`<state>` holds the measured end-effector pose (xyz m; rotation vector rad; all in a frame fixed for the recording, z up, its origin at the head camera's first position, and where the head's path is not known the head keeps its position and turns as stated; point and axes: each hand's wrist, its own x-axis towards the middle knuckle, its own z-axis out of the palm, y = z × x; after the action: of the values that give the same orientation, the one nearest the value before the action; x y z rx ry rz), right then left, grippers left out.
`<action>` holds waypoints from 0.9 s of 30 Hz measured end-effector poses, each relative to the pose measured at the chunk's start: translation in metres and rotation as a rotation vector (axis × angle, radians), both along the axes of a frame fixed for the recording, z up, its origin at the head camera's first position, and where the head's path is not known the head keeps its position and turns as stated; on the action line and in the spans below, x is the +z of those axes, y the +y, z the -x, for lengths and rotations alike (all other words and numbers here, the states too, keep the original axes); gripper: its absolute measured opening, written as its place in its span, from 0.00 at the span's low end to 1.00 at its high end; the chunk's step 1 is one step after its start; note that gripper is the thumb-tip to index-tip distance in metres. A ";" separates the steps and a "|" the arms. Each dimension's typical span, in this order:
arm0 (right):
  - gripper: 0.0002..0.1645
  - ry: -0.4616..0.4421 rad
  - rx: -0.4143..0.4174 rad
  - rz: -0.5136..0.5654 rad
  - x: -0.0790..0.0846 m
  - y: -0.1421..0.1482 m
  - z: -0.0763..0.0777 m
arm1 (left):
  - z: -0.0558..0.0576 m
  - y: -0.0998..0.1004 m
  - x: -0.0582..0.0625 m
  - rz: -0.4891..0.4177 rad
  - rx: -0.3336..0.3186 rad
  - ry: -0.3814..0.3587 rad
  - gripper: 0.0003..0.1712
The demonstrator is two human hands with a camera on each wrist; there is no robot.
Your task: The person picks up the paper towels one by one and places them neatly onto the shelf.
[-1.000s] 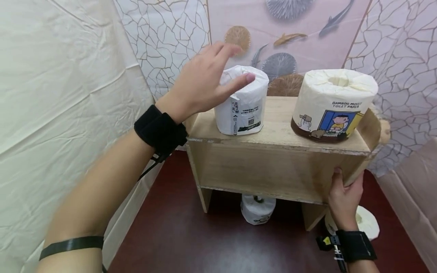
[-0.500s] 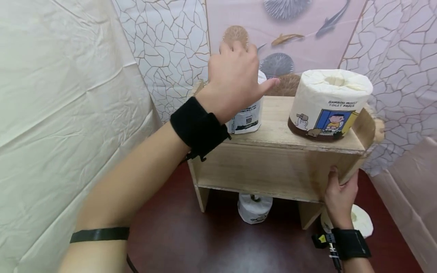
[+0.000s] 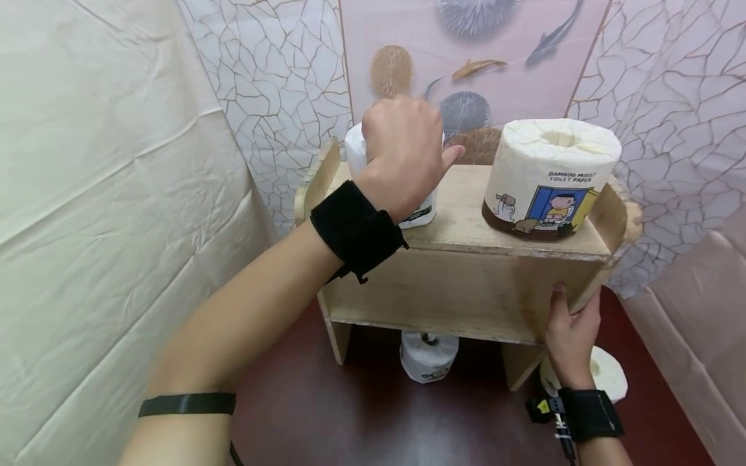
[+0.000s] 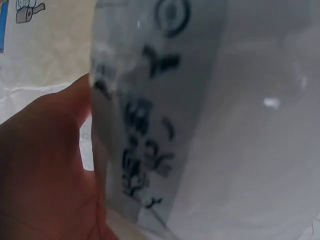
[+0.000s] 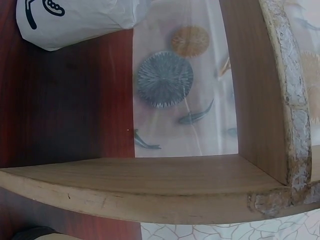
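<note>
A white wrapped toilet paper roll [image 3: 354, 150] stands at the left end of the wooden shelf's [image 3: 431, 291] top board. My left hand [image 3: 403, 152] grips it from above, fingers bent down over its far side and mostly hidden, thumb out to the right. Close up in the left wrist view, the roll [image 4: 250, 140] fills most of the picture, with the thumb side of the hand along its edge. Lower right, my right hand [image 3: 574, 340] holds the edge of the shelf's right side panel, thumb on the inner face.
A cream toilet paper roll [image 3: 542, 181] with a cartoon label stands at the top board's right end. Below the shelf, another white roll [image 3: 428, 359] sits on the dark red floor. A further roll [image 3: 609, 375] lies by the right hand. Cream cloth [image 3: 105, 213] hangs at left.
My left hand has moved right and then lower over the white roll, its fingers bending down behind it. The right hand keeps its hold on the panel. The head view has shifted slightly.
</note>
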<state>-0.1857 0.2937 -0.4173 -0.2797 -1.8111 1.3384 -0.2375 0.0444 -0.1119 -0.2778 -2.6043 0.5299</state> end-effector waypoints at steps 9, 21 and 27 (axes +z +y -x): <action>0.22 0.022 0.004 -0.008 0.004 -0.002 0.001 | 0.005 0.000 -0.008 -0.057 -0.010 0.040 0.37; 0.25 0.000 0.004 0.001 0.001 -0.001 -0.002 | 0.005 -0.002 -0.015 -0.072 -0.074 0.062 0.36; 0.26 0.005 0.021 -0.011 0.002 -0.002 -0.001 | 0.008 -0.007 -0.006 -0.056 -0.113 -0.023 0.30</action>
<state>-0.1849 0.2919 -0.4150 -0.2521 -1.8207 1.3422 -0.2453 0.0376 -0.1182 -0.4123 -2.6020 0.4156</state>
